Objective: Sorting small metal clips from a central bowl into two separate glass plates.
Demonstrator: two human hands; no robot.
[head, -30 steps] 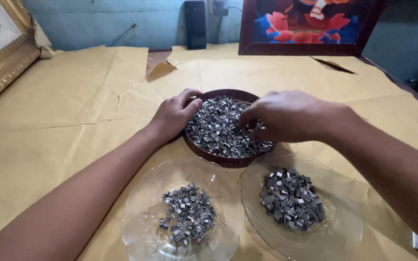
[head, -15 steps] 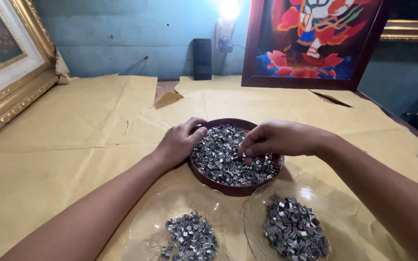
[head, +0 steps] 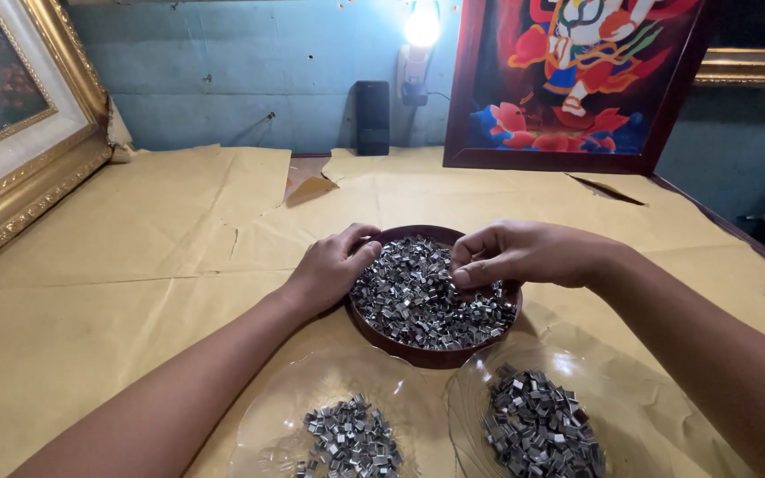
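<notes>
Paper-covered table point(head: 161, 257) — left hand point(head: 334, 265) cups brown bowl's rim point(head: 418, 357), right hand point(head: 524, 254) pinches metal clips point(head: 418, 296).

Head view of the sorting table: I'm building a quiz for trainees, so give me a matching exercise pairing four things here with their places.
Things:
1. brown bowl
2. left hand
3. right hand
4. gold-framed painting

Places:
A. leaning at the table's far left
B. fingertips pinching among the metal pieces
C. resting on the bowl's left rim
D. behind the two clear glass plates

Pairs: 1-D, 2-C, 3-B, 4-A
</notes>
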